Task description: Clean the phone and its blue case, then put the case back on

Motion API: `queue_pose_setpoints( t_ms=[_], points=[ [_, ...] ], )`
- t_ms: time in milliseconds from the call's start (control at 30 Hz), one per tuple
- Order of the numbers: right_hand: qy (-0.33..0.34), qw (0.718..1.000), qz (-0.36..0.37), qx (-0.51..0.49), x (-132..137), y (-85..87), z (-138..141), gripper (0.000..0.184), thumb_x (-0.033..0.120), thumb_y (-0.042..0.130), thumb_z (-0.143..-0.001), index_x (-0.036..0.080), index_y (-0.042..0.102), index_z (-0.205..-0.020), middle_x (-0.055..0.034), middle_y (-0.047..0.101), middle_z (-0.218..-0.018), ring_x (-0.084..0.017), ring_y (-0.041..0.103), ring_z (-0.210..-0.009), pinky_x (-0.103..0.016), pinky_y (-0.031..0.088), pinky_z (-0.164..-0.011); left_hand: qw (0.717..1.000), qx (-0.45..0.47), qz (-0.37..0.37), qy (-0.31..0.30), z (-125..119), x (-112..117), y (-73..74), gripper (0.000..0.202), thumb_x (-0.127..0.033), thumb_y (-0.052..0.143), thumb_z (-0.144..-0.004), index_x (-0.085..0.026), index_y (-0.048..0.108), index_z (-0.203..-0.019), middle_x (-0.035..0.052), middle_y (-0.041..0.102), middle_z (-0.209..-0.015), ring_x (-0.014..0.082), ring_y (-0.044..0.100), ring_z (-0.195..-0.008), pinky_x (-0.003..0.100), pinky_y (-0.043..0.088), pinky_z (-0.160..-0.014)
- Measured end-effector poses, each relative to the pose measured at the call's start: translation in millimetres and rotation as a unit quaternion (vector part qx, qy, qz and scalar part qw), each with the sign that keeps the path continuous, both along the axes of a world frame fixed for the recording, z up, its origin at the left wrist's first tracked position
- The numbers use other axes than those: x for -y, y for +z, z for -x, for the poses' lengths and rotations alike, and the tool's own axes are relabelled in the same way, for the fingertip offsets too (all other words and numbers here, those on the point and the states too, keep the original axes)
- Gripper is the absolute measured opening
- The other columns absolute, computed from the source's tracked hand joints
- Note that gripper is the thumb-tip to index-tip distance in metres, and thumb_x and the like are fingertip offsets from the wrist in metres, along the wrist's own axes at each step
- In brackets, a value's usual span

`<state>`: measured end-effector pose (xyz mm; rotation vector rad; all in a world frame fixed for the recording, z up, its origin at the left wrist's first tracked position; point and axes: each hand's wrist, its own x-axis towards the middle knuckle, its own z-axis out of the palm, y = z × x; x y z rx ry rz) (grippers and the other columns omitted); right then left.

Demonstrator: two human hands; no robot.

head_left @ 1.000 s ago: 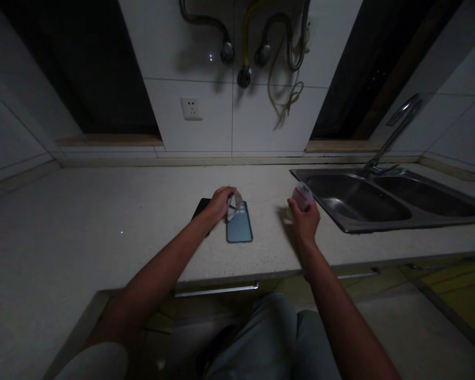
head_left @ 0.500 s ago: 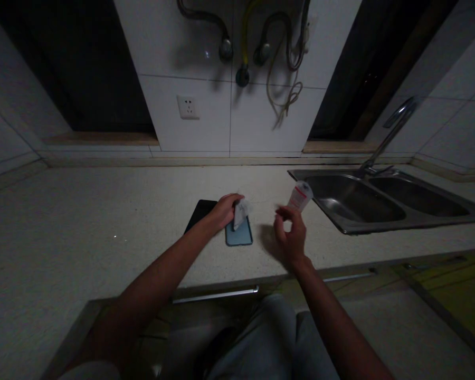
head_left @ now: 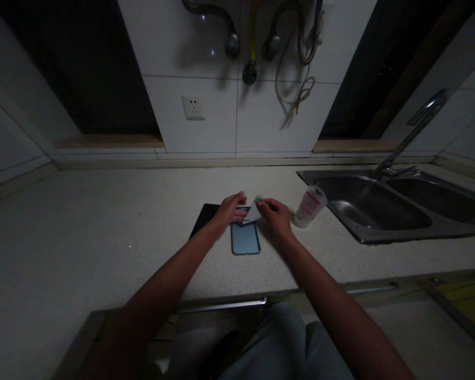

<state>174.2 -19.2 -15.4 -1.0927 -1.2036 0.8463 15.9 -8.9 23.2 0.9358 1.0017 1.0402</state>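
Both hands are meeting over the far end of a blue phone (head_left: 245, 240) that is lying flat on the pale bench (head_left: 103, 221). The right hand (head_left: 276, 217) is pinching a small white wipe (head_left: 254, 213) between thumb and fingertips, holding it just above the phone's top edge. The left hand (head_left: 230, 209) is curling its fingers close together at the wipe's left edge. The dim light is not letting me tell whether it is gripping the wipe or only touching it. Its wrist is lying over a black flat slab (head_left: 203, 220) that is sitting just beside the phone on the left.

A small white bottle (head_left: 309, 206) with a red label is standing, leaning a little, near the right hand, between it and the steel sink (head_left: 364, 235). A tap (head_left: 414, 129) is rising behind the sink. A wall socket (head_left: 193, 107) and some hoses (head_left: 296, 58) are showing on the tiled wall beyond the bench.
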Motion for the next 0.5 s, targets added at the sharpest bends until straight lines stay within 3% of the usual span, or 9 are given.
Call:
queue_pose_setpoints(
  t_ms=[100, 200, 333, 500],
  points=[
    [-0.048, 0.995, 0.042, -0.07, 4, 4.8, -8, 0.032, 0.048, 0.075, -0.066, 0.018, 0.07, -0.077, 0.0007, 0.062, -0.064, -0.013, 0.049, -0.054, -0.026, 0.037, -0.049, 0.984, -0.14, -0.086, 0.061, 8, 0, -0.4, 0.014, -0.033, 0.065, -0.085, -0.02, 0.063, -0.08, 0.0045, 0.065, -0.081, 0.0201, 0.066, -0.066, 0.028, 0.046, -0.063],
    [-0.044, 0.993, 0.064, -0.085, 8, 6.1, -9, 0.034, 0.049, 0.078, -0.062, 0.019, 0.067, -0.075, 0.0026, 0.059, -0.061, -0.012, 0.045, -0.051, -0.024, 0.032, -0.045, 0.945, -0.261, -0.169, 0.104, 18, 3, -3.9, 0.016, -0.021, 0.076, -0.071, -0.022, 0.061, -0.069, 0.0038, 0.061, -0.069, 0.0273, 0.065, -0.096, 0.027, 0.045, -0.081],
    [-0.016, 0.996, 0.057, -0.063, 10, 4.3, -3, 0.036, 0.05, 0.08, -0.061, 0.02, 0.063, -0.07, 0.005, 0.053, -0.057, -0.01, 0.043, -0.05, -0.023, 0.034, -0.046, 0.93, -0.327, -0.147, 0.081, 23, 10, -6.9, 0.031, -0.009, 0.076, -0.062, -0.024, 0.049, -0.056, 0.0059, 0.059, -0.066, 0.0348, 0.056, -0.118, 0.033, 0.038, -0.098],
    [-0.008, 0.996, 0.06, -0.068, 10, 3.1, -2, 0.042, 0.055, 0.08, -0.061, 0.021, 0.056, -0.065, 0.0057, 0.049, -0.055, -0.01, 0.04, -0.049, -0.024, 0.032, -0.047, 0.933, -0.329, -0.133, 0.066, 18, 16, -3.1, 0.036, 0.001, 0.069, -0.058, -0.024, 0.044, -0.052, 0.0068, 0.057, -0.065, 0.0367, 0.055, -0.12, 0.037, 0.036, -0.102]
  ],
)
